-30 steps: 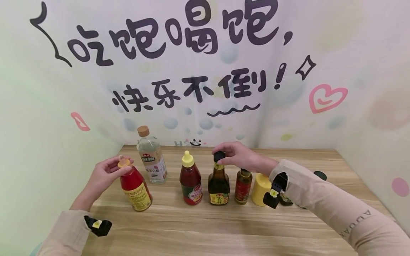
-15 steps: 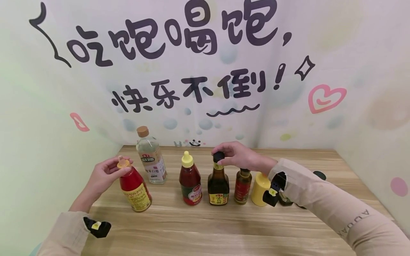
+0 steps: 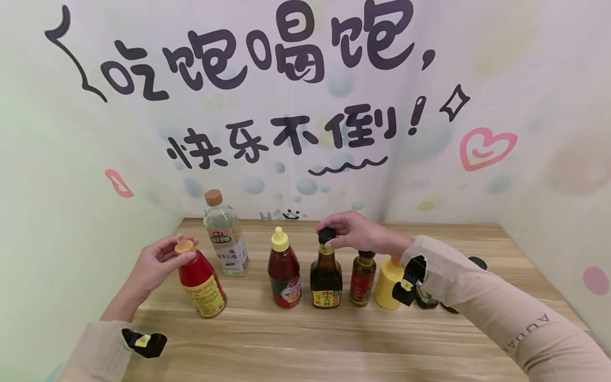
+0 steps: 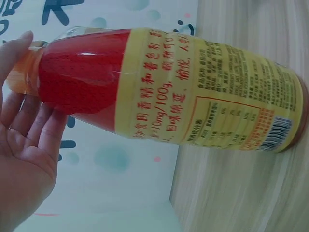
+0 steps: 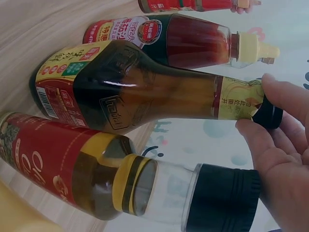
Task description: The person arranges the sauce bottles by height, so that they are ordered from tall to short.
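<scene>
On the left, my left hand (image 3: 159,263) grips the orange cap of a red sauce bottle (image 3: 202,286) with a yellow label. The left wrist view shows the thumb and fingers around that cap (image 4: 24,72), the bottle standing on the table. My right hand (image 3: 358,232) pinches the black cap (image 3: 326,234) of a dark soy sauce bottle (image 3: 326,278), upright on the table. Between the hands stands a ketchup bottle (image 3: 285,276) with a yellow nozzle. Just right of the soy sauce is a small oil bottle (image 3: 363,278), its black cap (image 5: 224,198) close to my right hand in the right wrist view.
A clear white vinegar bottle (image 3: 226,239) with a brown cap stands behind the red bottle. A yellow bottle (image 3: 390,284) and darker bottles (image 3: 426,298) stand under the right forearm, partly hidden. The wooden table (image 3: 286,345) meets a printed wall cloth (image 3: 410,196).
</scene>
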`<state>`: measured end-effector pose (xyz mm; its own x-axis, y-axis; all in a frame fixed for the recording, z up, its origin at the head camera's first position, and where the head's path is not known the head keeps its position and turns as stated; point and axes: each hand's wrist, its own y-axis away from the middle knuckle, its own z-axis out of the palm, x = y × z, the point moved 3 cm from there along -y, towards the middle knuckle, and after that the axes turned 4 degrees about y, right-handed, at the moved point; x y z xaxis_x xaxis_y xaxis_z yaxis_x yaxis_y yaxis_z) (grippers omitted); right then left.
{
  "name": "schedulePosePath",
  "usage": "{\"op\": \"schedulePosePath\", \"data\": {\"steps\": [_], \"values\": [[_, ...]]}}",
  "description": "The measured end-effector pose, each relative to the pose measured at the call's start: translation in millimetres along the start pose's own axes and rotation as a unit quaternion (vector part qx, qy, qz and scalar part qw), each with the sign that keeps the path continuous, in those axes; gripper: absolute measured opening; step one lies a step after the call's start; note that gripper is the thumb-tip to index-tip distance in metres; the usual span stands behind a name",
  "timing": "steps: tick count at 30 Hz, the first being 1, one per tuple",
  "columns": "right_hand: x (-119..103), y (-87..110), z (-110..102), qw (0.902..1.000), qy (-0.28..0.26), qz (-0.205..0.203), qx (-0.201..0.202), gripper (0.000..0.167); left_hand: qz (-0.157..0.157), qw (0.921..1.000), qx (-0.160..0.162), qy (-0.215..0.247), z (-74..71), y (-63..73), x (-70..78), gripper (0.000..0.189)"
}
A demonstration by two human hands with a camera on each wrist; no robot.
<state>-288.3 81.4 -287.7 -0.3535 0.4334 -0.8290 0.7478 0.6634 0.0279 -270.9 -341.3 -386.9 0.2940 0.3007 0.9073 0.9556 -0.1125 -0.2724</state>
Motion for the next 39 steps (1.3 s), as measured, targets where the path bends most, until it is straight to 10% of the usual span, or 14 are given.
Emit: {"op": "schedulePosePath", "data": {"steps": [6,29,39], "values": [[0,-0.2,0,0.9999,0.014,-0.004,0.000,0.033,-0.005,1.0000,0.000,-0.008,22.0,18.2,75.2,0.032],[0,-0.6,1,0.9999,0.013,-0.008,0.000,0.033,-0.049,0.9944,0.032,-0.088,24.3,19.1,84.6,0.052],[-2,0.9,1,0.9998,0.017,-0.005,0.002,0.033,-0.016,0.9951,0.058,-0.078,21.4,16.2,102.6,0.045]]}}
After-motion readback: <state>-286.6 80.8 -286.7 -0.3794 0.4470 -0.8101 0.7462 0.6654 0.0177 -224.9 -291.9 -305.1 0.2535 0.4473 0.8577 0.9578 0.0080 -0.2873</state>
